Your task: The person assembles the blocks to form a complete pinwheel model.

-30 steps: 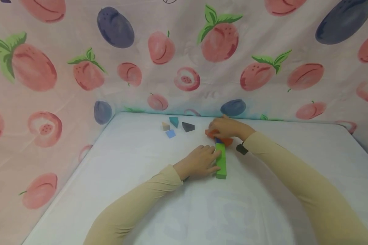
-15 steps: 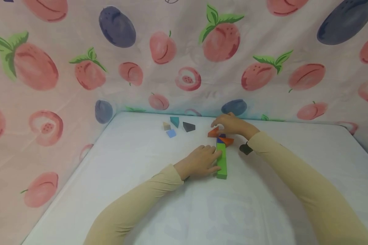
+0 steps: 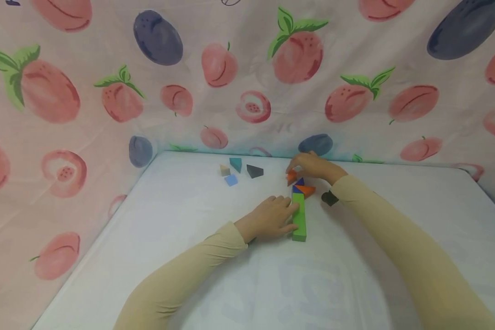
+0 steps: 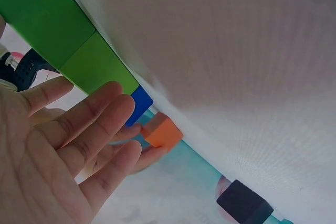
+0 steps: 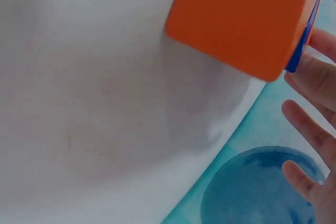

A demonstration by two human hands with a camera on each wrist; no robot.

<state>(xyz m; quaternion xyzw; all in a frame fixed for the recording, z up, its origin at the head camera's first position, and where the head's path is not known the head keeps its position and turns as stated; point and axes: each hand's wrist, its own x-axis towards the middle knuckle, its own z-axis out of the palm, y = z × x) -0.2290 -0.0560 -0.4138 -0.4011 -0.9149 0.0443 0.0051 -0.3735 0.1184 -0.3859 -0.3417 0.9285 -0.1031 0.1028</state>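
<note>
My left hand (image 3: 270, 217) lies beside the row of green blocks (image 3: 299, 227), its extended fingers touching their left side. At the far end of the row sit blue triangular blocks (image 3: 300, 182). An orange block (image 3: 307, 190) juts out to the right from them and fills the top of the right wrist view. Just behind the blue pieces, my right hand (image 3: 309, 166) pinches a second orange block (image 3: 291, 177) between thumb and fingers. In the left wrist view this held orange block (image 4: 164, 131) shows past the blue end, partly covered by the fingertips.
Left of the right hand, several loose blocks lie on the white table: a dark grey one (image 3: 254, 171), a teal one (image 3: 235, 164), a light blue one (image 3: 231, 180) and a beige one (image 3: 224, 170). A fruit-print cloth (image 3: 251, 68) rises behind the table's back edge.
The second orange block, earlier lying left of the blue pieces, has been turned and shifted right in the right hand's fingers. The left hand has stayed against the green row.
</note>
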